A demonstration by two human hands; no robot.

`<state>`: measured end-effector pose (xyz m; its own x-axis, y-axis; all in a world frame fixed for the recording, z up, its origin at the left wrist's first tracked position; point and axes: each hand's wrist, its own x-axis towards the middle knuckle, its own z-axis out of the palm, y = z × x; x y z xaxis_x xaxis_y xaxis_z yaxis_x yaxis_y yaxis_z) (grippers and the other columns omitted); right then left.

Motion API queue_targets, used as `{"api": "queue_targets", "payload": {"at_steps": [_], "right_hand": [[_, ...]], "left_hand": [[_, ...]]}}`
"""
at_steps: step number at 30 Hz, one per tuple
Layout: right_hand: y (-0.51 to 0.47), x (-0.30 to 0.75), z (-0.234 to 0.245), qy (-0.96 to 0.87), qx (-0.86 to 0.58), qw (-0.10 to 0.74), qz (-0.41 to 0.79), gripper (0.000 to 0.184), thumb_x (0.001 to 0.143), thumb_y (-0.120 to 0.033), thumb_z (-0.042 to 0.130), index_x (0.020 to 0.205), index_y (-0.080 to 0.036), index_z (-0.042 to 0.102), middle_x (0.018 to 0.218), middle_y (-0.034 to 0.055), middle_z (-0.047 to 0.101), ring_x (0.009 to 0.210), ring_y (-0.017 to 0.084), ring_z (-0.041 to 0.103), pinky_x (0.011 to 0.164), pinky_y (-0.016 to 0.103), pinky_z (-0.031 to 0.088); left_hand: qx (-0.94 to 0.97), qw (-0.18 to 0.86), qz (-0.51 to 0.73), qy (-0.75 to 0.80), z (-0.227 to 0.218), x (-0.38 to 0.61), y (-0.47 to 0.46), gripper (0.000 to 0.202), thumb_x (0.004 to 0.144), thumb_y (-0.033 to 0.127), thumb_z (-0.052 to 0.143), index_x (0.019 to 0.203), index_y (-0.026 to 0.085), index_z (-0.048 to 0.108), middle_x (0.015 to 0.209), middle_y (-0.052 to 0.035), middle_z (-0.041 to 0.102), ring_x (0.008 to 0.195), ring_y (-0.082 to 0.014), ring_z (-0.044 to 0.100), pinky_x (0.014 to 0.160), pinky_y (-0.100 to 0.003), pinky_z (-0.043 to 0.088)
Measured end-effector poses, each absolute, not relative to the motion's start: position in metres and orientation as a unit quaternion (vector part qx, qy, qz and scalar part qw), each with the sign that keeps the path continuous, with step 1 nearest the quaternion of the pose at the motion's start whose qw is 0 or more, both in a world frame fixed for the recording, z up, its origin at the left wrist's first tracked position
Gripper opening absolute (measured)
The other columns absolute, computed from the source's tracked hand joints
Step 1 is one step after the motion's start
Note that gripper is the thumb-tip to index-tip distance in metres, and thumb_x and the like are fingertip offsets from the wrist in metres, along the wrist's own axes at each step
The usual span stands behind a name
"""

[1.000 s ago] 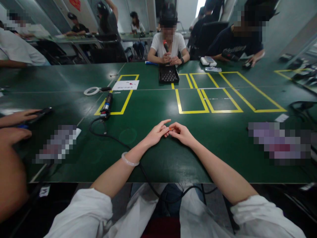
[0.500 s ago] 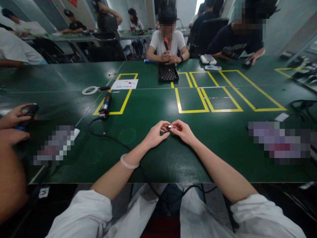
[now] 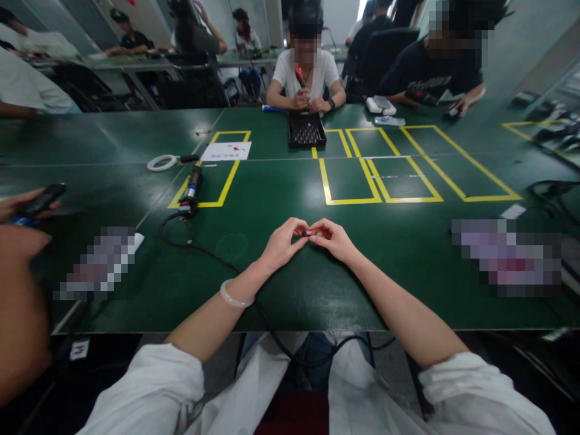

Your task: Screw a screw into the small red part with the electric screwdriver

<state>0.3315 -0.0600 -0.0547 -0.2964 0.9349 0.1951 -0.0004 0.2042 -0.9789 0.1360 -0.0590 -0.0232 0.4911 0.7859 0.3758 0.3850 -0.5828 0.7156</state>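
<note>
Over the green table (image 3: 290, 290), my left hand (image 3: 285, 243) and my right hand (image 3: 333, 238) meet fingertip to fingertip. Between them is a small orange, white and dark piece (image 3: 310, 232), too small to name. The fingers of both hands pinch it, one from each side, and cover part of it. A pale bangle (image 3: 236, 295) circles my left wrist. Left of my hands lies a black and silver cylindrical tool (image 3: 192, 188) with a black cable (image 3: 208, 252) running toward my lap.
Yellow tape outlines (image 3: 353, 201) mark the table. Across it, a person in white holds a red-tipped tool above a black tray (image 3: 307, 132) of small parts. A printed sheet (image 3: 226, 151) and a white cable coil (image 3: 162, 163) lie left. Blurred-out flat devices lie at both sides.
My left thumb has closed in onto the small piece, and the piece has turned so more orange shows. Both hands stay in about the same place.
</note>
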Motion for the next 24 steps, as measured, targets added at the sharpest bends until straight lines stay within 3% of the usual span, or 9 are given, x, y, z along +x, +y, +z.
{"api": "queue_targets", "payload": {"at_steps": [7,14,18,24], "right_hand": [[-0.0598,0.331,-0.0534,-0.617,-0.368,0.476,0.508,0.039,0.076,-0.043,0.075,0.104,-0.021,0.059,0.088,0.0014,0.064,0.064,0.011,0.054,0.062,0.026,0.047],[-0.0575,0.3317,-0.0521,-0.588,-0.376,0.471,0.54,0.038,0.077,-0.05,0.074,0.093,-0.019,0.06,0.077,0.0004,0.065,0.06,0.011,0.059,0.059,0.027,0.05],[-0.0578,0.3312,-0.0523,-0.568,-0.374,0.471,0.562,0.045,0.073,-0.05,0.077,0.101,-0.02,0.056,0.076,-0.0005,0.068,0.06,0.012,0.061,0.058,0.026,0.05],[-0.0587,0.3303,-0.0524,-0.586,-0.362,0.464,0.557,0.039,0.073,-0.047,0.078,0.092,-0.019,0.058,0.078,0.0004,0.066,0.063,0.011,0.061,0.061,0.026,0.052]], "left_hand": [[0.795,0.314,0.344,0.389,-0.0224,0.1364,-0.0577,0.021,0.093,0.036,0.058,0.099,0.017,0.061,0.096,-0.0051,0.066,0.088,-0.0175,0.063,0.083,-0.03,0.049],[0.793,0.332,0.339,0.383,-0.0256,0.1366,-0.0578,0.027,0.091,0.035,0.06,0.112,0.019,0.058,0.097,-0.0044,0.067,0.089,-0.0171,0.065,0.084,-0.03,0.05],[0.795,0.312,0.345,0.388,-0.0255,0.1355,-0.0565,0.02,0.091,0.033,0.059,0.103,0.018,0.06,0.096,-0.0051,0.068,0.089,-0.0177,0.065,0.084,-0.03,0.05],[0.798,0.325,0.331,0.385,-0.0241,0.1328,-0.0559,0.023,0.093,0.037,0.057,0.104,0.017,0.06,0.097,-0.0056,0.068,0.09,-0.0176,0.065,0.084,-0.03,0.051]]}}
